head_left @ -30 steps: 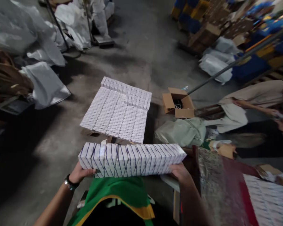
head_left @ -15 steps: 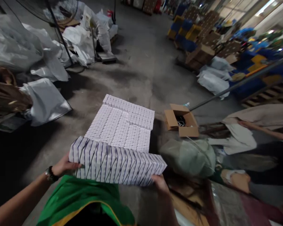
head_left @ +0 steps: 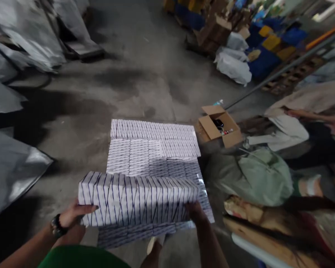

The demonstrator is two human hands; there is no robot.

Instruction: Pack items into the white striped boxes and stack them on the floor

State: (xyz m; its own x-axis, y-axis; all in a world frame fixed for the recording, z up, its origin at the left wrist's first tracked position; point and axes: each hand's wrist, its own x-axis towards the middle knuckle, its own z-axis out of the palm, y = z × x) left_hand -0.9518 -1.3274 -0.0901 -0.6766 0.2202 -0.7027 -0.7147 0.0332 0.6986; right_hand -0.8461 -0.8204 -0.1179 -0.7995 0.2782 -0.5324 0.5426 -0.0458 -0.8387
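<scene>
A long row of small white boxes with dark blue stripes [head_left: 139,201] spans the space between my two hands. My left hand [head_left: 74,217], with a dark watch on the wrist, grips the row's left end, thumb on the front face. At the right end my right hand [head_left: 194,212] is closed on the boxes, its fingers partly hidden. Beneath the row lies a wide, flat stack of similar striped boxes [head_left: 139,156], with a raised layer along its far side and far right. The held row covers part of this stack; whether they touch I cannot tell.
An open cardboard box [head_left: 231,139] with dark items inside stands right of the stack. Nearer is a pale green sack [head_left: 265,176]. A seated person's light-trousered leg [head_left: 287,128] is at the right. A grey sheet [head_left: 13,171] lies at the left; a metal pole [head_left: 268,80] slants across the right.
My view has tilted down and shifted. The held row now appears over the stack, whose near edge shows below it. Both hands keep their hold on the ends.
</scene>
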